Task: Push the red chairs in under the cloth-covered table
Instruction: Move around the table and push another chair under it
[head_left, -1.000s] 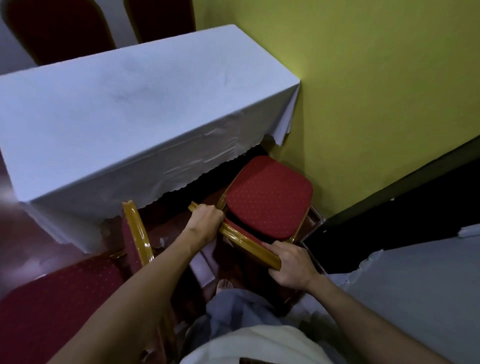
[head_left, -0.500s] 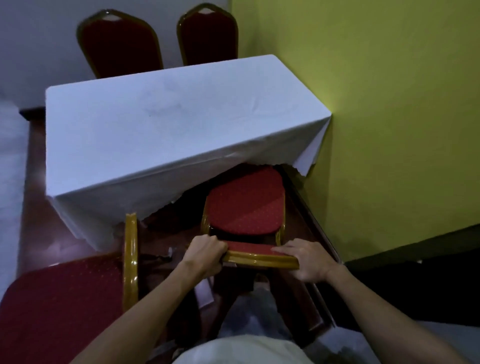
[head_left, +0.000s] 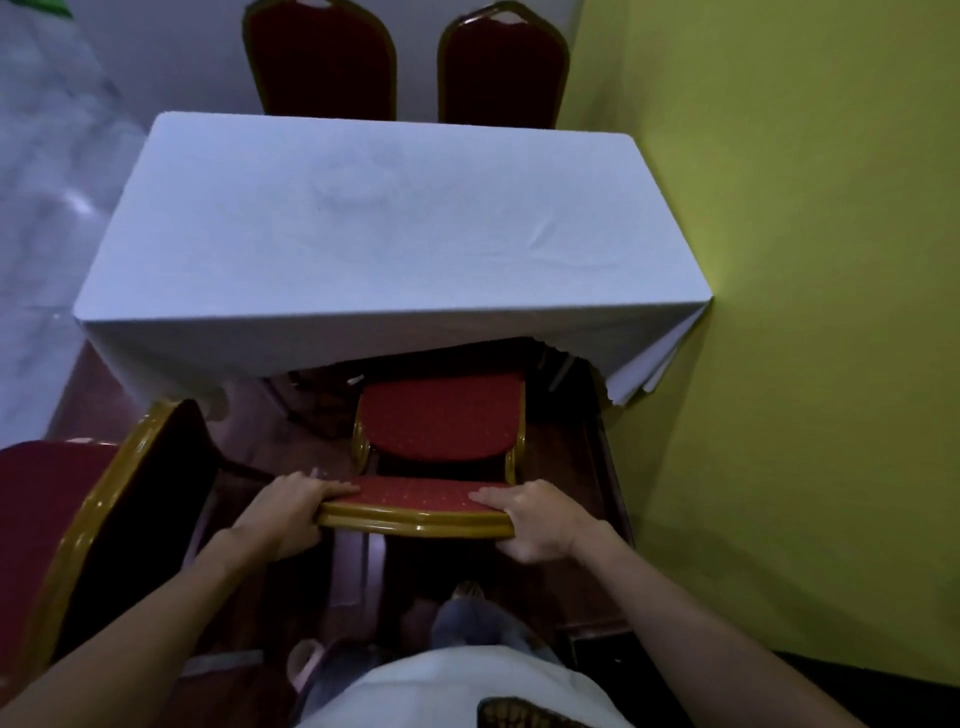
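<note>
Head view: left hand (head_left: 283, 512) and right hand (head_left: 535, 519) grip the red chair's (head_left: 441, 418) backrest, its seat partly under the cloth-covered desk (head_left: 395, 223).

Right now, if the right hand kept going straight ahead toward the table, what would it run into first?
Probably the hanging edge of the white tablecloth. The right hand grips the chair backrest and points at the table; the red seat lies below and left of that line. Depth is hard to judge here.
</note>
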